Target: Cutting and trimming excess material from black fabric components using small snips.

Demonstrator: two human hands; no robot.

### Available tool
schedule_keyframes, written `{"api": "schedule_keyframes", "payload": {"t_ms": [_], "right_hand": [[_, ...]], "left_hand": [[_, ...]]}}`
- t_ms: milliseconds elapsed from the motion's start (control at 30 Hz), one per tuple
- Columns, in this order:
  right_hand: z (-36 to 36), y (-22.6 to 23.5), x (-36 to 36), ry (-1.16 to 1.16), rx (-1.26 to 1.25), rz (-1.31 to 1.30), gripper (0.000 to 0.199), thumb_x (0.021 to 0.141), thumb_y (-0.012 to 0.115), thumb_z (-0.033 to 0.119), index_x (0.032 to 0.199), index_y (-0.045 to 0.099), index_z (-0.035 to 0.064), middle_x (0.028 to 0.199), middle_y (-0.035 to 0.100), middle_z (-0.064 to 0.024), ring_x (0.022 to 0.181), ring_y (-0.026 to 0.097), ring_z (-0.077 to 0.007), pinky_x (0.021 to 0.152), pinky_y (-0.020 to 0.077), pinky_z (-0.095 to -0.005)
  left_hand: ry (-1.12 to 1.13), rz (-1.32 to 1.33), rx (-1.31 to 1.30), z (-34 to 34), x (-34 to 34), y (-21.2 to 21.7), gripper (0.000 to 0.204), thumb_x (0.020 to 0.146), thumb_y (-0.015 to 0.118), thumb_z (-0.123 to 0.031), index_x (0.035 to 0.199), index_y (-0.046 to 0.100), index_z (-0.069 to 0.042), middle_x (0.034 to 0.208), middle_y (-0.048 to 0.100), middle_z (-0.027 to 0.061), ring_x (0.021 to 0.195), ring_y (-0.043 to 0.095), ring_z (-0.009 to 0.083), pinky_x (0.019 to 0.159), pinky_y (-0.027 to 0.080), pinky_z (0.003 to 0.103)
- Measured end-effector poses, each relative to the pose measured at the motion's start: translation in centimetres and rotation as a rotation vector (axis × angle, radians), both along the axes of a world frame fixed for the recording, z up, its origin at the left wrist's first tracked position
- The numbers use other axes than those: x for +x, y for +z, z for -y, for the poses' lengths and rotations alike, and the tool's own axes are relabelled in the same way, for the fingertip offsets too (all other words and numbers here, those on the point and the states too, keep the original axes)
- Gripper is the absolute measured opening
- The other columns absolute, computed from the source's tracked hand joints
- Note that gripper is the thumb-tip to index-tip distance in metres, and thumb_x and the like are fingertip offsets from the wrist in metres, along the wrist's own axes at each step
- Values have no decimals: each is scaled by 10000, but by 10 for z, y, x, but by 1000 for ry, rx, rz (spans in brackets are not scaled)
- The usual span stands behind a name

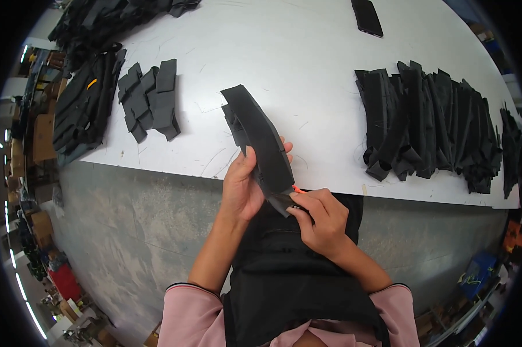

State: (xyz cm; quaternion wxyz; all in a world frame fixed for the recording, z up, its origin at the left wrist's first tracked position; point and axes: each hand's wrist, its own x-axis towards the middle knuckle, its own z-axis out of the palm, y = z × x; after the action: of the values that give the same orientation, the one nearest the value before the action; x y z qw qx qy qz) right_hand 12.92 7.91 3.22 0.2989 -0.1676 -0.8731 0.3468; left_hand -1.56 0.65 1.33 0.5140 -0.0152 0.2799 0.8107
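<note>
In my left hand is a layered bundle of black fabric strips, tilted over the table's near edge. My left thumb lies along its left side, and fingertips show past its right side. My right hand is closed in a pinch at the bundle's lower end, where a loose dark flap hangs down. Between those fingers a small orange-red item pokes out; its rest is hidden, so its kind cannot be told.
On the white table, a wide row of black fabric strips lies right. Left are a smaller group of strips, a stack of black sewn pieces and a dark fabric heap. A black phone lies far right.
</note>
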Motion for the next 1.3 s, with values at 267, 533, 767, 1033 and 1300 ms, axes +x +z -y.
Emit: {"api": "schedule_keyframes", "payload": {"t_ms": [267, 533, 767, 1033, 1300], "right_hand": [[-10, 4, -1, -25, -227, 16, 217, 700, 704, 33, 903, 630, 39, 773, 536, -71, 603, 571, -207, 493, 437, -279], [-20, 2, -21, 2, -206, 39, 209, 711, 694, 44, 909, 626, 29, 789, 508, -70, 597, 570, -207, 506, 446, -289], [-17, -7, -14, -76, -26, -84, 180, 705, 702, 43, 873, 639, 30, 742, 510, -69, 593, 577, -217, 498, 447, -294], [-32, 2, 3, -124, -192, 25, 184, 717, 701, 30, 885, 626, 32, 768, 502, -79, 579, 559, -219, 491, 430, -295], [-52, 7, 2, 53, -136, 133, 232, 685, 713, 69, 888, 603, 49, 787, 487, -68, 601, 545, -230, 526, 427, -323]], "left_hand": [[-49, -1, 23, 3, 1, -1, 445, 959, 439, -258, 1272, 382, 54, 1234, 488, 206, 1122, 522, 314, 946, 464, 423], [-70, 17, 40, 2, 7, 4, 423, 949, 458, -226, 1263, 395, 49, 1202, 503, 201, 1069, 549, 314, 908, 473, 427], [-55, 28, 21, 5, 7, 2, 426, 948, 459, -210, 1270, 391, 61, 1236, 494, 207, 1093, 538, 330, 930, 465, 437], [-70, -42, -166, 6, 7, 10, 406, 957, 445, -207, 1246, 429, 79, 1209, 538, 202, 1096, 557, 284, 926, 473, 378], [-160, -231, -331, 8, 3, 12, 399, 939, 481, -239, 1177, 489, 82, 1114, 593, 186, 984, 611, 241, 866, 495, 333]]}}
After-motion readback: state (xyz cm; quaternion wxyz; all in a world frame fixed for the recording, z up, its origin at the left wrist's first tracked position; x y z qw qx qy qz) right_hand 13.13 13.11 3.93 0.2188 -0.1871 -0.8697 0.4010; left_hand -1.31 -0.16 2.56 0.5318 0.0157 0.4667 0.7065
